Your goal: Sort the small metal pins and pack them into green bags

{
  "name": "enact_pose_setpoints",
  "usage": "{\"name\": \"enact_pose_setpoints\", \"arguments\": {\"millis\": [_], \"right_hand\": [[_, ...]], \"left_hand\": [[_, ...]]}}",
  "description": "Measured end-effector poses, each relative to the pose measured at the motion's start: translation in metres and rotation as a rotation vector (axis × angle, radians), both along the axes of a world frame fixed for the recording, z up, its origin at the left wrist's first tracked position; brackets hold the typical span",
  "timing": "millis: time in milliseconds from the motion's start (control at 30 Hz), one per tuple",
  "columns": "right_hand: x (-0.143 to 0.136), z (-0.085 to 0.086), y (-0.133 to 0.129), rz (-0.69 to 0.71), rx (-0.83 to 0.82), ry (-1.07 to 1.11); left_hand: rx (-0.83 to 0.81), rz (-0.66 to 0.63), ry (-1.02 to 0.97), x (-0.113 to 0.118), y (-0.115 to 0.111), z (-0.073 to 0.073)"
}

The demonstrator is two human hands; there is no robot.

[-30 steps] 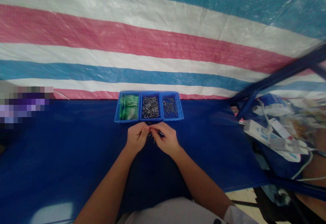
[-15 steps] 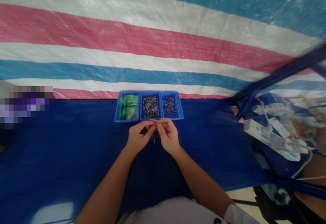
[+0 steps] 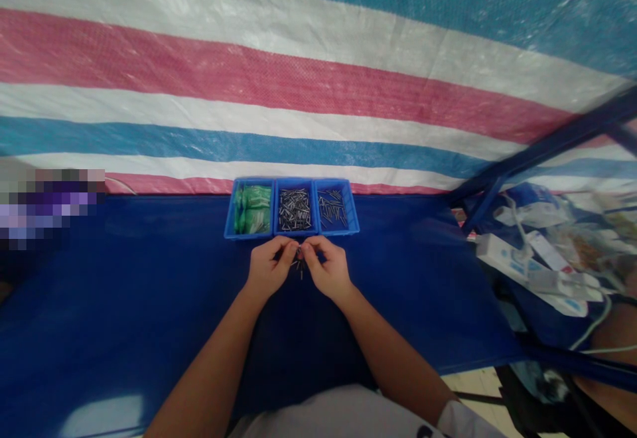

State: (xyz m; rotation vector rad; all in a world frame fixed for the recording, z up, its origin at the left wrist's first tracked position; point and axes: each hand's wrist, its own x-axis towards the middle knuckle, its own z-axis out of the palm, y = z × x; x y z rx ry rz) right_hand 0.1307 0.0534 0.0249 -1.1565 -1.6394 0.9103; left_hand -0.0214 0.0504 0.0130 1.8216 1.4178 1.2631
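Observation:
My left hand (image 3: 269, 265) and my right hand (image 3: 326, 265) meet fingertip to fingertip above the blue table, both closed in a pinch. What they pinch is too small to make out. Just below the fingertips, a few thin metal pins (image 3: 300, 268) lie on the table, partly hidden by my fingers. Right behind my hands stands a row of blue bins. The left bin (image 3: 229, 220) holds green packets (image 3: 256, 207), the middle bin (image 3: 293, 233) is full of short metal pins (image 3: 294, 210), and the right bin (image 3: 353, 216) has fewer, thinner pins (image 3: 332, 208).
A striped plastic sheet (image 3: 298, 86) hangs behind the blue table (image 3: 164, 292). To the right, past a blue metal frame (image 3: 485, 206), lie a white power strip (image 3: 502, 255), cables and plastic bags. A person's limb shows at the right edge. A blurred purple patch (image 3: 54, 199) is at far left.
My fingertips have come slightly lower and nearer to me, with the fingers more curled together. The bins and the pins on the table have stayed in place.

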Motion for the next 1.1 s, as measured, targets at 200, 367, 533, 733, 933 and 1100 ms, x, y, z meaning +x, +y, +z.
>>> {"name": "enact_pose_setpoints", "arguments": {"millis": [200,367,533,733,933,1100], "right_hand": [[0.0001,-0.0013,0.0013,0.021,-0.043,0.066],[0.0001,-0.0032,0.0018,0.017,-0.062,0.081],[-0.0003,-0.0048,0.0012,-0.007,-0.092,0.081],[0.0003,-0.0064,0.0018,-0.003,-0.101,0.100],[0.0004,-0.0054,0.0021,-0.020,-0.132,0.118],[-0.0002,-0.0061,0.0023,-0.029,-0.149,0.159]], "left_hand": [[-0.004,-0.009,-0.024,0.0010,-0.0007,0.0000],[-0.001,-0.003,-0.013,0.0019,-0.0007,-0.0006],[-0.016,-0.003,-0.061,0.0027,-0.0007,-0.0014],[0.001,0.030,-0.058,0.0035,-0.0012,-0.0016],[0.021,0.043,-0.042,0.0027,-0.0008,-0.0041],[0.048,0.055,-0.042,0.0030,-0.0008,-0.0021]]}}
